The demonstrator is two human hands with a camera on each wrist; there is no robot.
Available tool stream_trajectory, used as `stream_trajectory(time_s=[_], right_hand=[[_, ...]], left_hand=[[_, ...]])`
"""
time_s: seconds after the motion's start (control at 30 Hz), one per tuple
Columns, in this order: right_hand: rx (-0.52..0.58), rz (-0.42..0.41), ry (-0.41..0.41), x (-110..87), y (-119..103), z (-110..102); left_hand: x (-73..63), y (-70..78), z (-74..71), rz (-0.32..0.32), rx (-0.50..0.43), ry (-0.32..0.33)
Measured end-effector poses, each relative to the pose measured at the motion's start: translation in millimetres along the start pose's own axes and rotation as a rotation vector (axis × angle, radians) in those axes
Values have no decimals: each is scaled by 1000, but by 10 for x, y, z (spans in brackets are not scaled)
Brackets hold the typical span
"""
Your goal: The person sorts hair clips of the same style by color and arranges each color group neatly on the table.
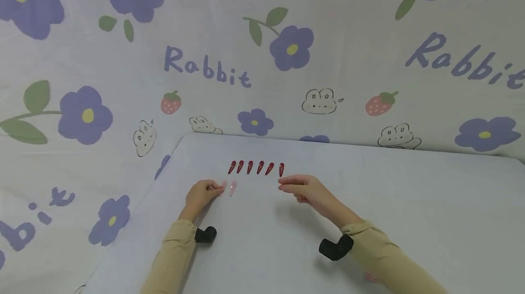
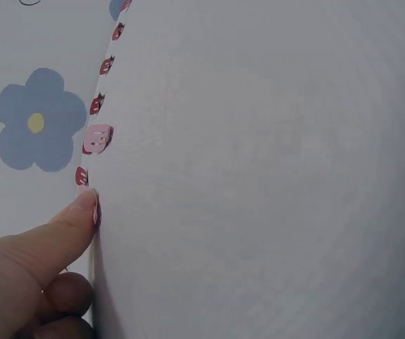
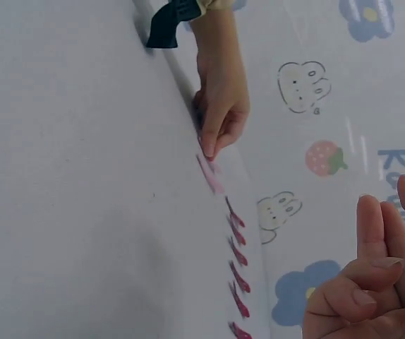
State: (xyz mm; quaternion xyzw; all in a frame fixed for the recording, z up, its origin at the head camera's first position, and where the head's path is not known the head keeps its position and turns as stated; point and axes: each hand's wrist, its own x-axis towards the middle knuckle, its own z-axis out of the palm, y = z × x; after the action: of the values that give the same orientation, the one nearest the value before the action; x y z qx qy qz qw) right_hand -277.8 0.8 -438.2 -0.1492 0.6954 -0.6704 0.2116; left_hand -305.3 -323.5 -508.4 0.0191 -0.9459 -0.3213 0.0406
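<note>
We are pinching a pink clip (image 1: 224, 184) with our left hand (image 1: 202, 195); a second clip (image 1: 233, 188) is lying just right of that grip. Our right hand (image 1: 308, 190) is hovering empty near the red clips (image 1: 249, 167).

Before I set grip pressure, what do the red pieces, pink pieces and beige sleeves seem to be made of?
Red pieces: glossy, perhaps lacquered metal or plastic; small highlights show, but can't settle which.
Pink pieces: smooth, one with a bright glint; likewise metal or plastic.
Beige sleeves: matte, likely cloth, judging by their soft folds.
</note>
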Motion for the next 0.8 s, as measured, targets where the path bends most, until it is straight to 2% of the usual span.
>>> stream_trajectory(time_s=[0.07, 0.27, 0.33, 0.6, 0.8], right_hand=[[-14, -15, 30, -132, 1, -82], [-71, -51, 214, -450, 123, -301], [-95, -54, 253, -553, 169, -361], [-322, -104, 376, -915, 306, -564], [-549, -170, 553, -1106, 429, -683]], left_hand=[[-5, 9, -2, -7, 11, -4], [-18, 32, 5, -25, 37, -7], [-22, 40, 8, -25, 35, -13], [-12, 21, 12, -17, 42, -18], [-23, 9, -9, 0, 33, -26]])
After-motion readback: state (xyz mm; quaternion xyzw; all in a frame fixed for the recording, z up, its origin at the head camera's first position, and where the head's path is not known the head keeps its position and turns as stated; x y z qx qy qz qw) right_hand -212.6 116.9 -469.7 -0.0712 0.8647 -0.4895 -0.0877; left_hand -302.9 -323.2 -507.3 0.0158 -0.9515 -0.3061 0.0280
